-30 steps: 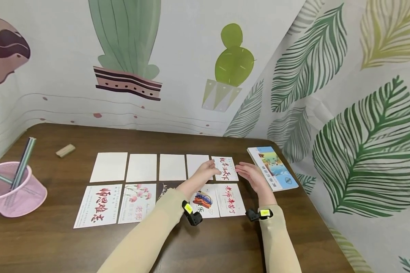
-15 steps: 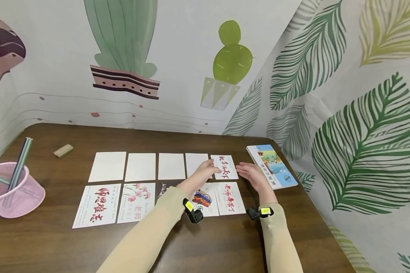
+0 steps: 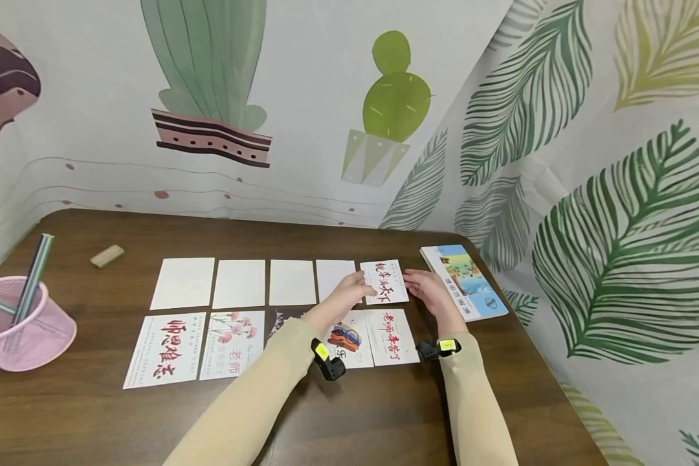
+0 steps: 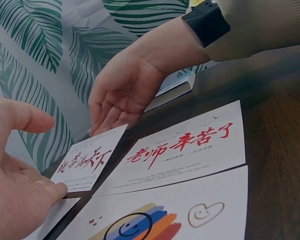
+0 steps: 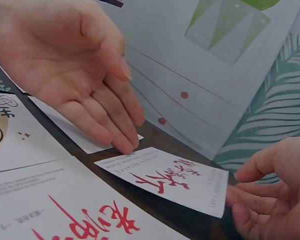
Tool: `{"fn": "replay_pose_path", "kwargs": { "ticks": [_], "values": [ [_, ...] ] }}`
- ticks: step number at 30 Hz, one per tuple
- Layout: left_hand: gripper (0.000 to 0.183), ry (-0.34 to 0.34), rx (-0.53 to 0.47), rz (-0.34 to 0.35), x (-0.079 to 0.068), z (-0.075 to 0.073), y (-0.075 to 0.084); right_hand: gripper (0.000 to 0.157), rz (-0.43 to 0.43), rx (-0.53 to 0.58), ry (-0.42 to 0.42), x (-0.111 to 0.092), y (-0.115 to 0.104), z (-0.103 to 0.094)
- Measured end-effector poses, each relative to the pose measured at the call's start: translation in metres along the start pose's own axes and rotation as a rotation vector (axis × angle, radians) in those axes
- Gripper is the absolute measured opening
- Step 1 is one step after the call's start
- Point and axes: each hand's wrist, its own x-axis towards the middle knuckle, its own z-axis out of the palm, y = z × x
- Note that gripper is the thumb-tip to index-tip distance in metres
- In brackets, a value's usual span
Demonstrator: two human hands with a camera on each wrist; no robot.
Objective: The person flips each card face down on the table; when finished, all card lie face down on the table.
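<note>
While L hand (image 3: 343, 297) stays wide, R hand (image 3: 432, 294), also wide, touches back-R card (image 3: 384, 282), edge now up

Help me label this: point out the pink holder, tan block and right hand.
Pink holder (image 3: 32, 340), head view, front wall.
Tan block (image 3: 107, 256), head view, top face.
Right hand (image 3: 430, 292), head view, hand's middle.

Tilted red-lettered card (image 5: 165, 182) between left hand (image 5: 75, 65) and right hand (image 5: 270, 192), over dark tabletop (image 5: 200, 225).

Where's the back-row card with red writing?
In the head view, the red-lettered card is at the back row's right end, between the left hand and right hand.
</note>
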Motion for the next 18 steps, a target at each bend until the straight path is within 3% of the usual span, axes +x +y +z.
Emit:
{"fn": "replay_pose_path", "kwargs": {
  "ticks": [18],
  "values": [
    [0.079,0.009,0.006,-0.005,0.002,-0.001,-0.001,0.047,-0.045,0.053,-0.008,-0.003,0.005,0.022]
  ]
}}
